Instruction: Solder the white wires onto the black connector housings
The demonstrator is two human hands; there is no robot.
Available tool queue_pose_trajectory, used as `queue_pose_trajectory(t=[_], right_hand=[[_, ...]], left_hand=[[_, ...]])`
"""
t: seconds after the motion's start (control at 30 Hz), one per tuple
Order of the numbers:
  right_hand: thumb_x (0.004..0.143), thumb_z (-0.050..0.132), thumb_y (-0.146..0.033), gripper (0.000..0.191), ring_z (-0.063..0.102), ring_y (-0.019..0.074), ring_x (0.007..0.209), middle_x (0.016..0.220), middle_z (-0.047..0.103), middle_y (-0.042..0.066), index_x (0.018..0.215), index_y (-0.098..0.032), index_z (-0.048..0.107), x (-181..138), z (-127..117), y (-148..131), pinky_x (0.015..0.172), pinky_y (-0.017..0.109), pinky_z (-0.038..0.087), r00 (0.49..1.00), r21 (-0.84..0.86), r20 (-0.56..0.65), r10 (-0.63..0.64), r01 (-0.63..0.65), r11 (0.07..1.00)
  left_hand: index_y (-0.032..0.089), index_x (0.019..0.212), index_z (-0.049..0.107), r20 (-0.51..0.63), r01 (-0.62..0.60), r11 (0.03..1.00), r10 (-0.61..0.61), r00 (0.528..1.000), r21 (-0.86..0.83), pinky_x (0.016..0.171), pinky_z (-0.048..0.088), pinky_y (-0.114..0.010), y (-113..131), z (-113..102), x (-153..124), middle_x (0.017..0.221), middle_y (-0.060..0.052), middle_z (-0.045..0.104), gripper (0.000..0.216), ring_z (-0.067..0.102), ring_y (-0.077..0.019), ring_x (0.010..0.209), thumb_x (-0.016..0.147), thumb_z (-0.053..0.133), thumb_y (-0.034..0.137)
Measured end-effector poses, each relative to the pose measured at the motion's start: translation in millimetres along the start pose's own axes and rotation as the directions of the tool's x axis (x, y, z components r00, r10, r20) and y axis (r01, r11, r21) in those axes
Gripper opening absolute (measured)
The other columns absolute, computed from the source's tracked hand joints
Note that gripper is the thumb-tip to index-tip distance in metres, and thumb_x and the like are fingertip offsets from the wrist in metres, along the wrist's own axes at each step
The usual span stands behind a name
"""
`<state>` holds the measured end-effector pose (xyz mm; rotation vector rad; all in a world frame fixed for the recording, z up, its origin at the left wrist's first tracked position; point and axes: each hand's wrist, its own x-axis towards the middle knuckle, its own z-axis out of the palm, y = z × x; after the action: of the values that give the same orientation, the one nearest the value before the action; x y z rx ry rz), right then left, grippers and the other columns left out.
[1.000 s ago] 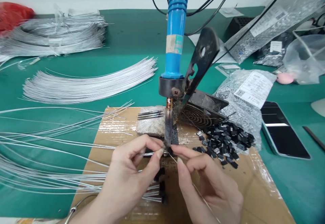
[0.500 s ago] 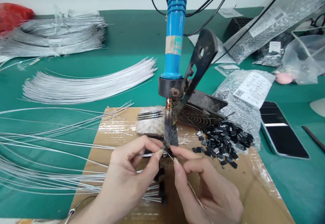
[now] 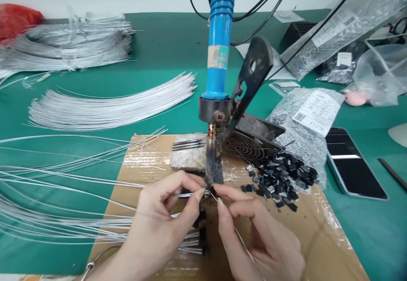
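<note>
A blue-handled soldering iron (image 3: pixel 219 60) points straight down in a black stand (image 3: pixel 251 75), its tip between my hands. My left hand (image 3: pixel 171 217) pinches white wires (image 3: pixel 127 182) close to their ends, just left of the tip. Between the fingertips of my right hand (image 3: pixel 257 230) is a thin strand of solder wire (image 3: pixel 243 240), whose end reaches the tip. A small black piece sits at the joint, mostly hidden by my fingers. Below my left hand lie wires with black connectors (image 3: pixel 202 240) on their ends.
Loose small black connectors (image 3: pixel 280 179) are heaped on the cardboard (image 3: pixel 318 238) to the right, near a phone (image 3: pixel 356 162) and plastic bags (image 3: pixel 305 119). Bundled white wires (image 3: pixel 111 107) lie at the left. Thin metal rods rest on a pale block (image 3: pixel 187 158) behind my left hand.
</note>
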<state>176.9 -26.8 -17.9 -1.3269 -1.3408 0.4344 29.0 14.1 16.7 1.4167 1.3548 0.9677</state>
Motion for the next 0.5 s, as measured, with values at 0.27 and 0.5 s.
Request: queue_pose_trajectory(t=[0.27, 0.5], right_hand=[[0.09, 0.069, -0.005, 0.021, 0.083, 0.0136, 0.08, 0.096, 0.086, 0.001, 0.076, -0.022, 0.066, -0.3, 0.5, 0.7, 0.073, 0.016, 0.066, 1.0, -0.003, -0.008, 0.004, -0.004, 1.0], [0.09, 0.069, -0.006, 0.021, 0.084, 0.0162, 0.077, 0.096, 0.086, 0.001, 0.078, -0.023, 0.066, 0.2, -0.1, 1.7, 0.072, 0.019, 0.068, 1.0, -0.002, 0.012, -0.005, 0.005, 1.0]], left_hand=[[0.022, 0.076, 0.076, -0.009, -0.012, 1.0, 0.013, 1.0, 0.007, 0.07, 0.058, -0.01, 0.6, 0.2, -0.5, 0.077, 0.004, 0.08, 0.018, 0.076, -0.0094, 0.074, 0.087, 0.071, 0.01], [0.022, 0.076, 0.076, 0.0, -0.007, 1.0, 0.007, 1.0, 0.001, 0.069, 0.06, -0.013, 1.7, -1.4, 0.5, 0.078, 0.002, 0.08, 0.017, 0.076, -0.0113, 0.074, 0.087, 0.07, 0.01]])
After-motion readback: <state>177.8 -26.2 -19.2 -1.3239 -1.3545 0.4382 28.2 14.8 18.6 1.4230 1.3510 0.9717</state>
